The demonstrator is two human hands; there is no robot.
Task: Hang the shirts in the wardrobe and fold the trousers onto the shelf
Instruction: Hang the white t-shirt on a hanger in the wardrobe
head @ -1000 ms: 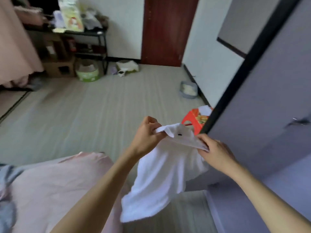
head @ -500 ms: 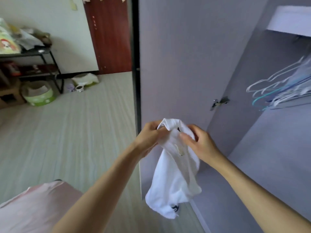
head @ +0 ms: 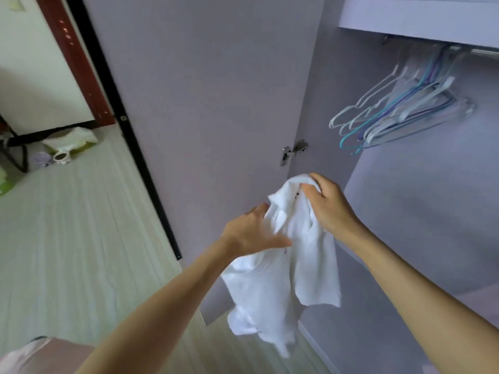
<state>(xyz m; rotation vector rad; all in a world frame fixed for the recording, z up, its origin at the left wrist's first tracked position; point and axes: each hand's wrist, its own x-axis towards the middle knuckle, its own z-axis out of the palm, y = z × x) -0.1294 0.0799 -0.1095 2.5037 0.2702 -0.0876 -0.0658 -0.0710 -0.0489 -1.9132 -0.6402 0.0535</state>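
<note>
The soft white shirt (head: 280,265) hides the left hand's (head: 251,233) fingertips, so its grip is unclear, while the right hand (head: 328,203) clutches the collar before the open wardrobe (head: 405,211), below thin hangers (head: 399,112).

I see a pale striped floor (head: 67,238) running along the left side. Far left, a black metal rack leg (head: 16,155) stands on it, and beside that a white bag with a green base (head: 73,139) lies on the floor. Just in front of the bag sit 1 small white cup (head: 61,157) tipped on its side and a pale purple object (head: 41,159) I can't identify. A dark red door frame (head: 75,63) runs up against a cream wall (head: 32,85). At the bottom left corner a pink fabric surface (head: 46,357) shows.
</note>
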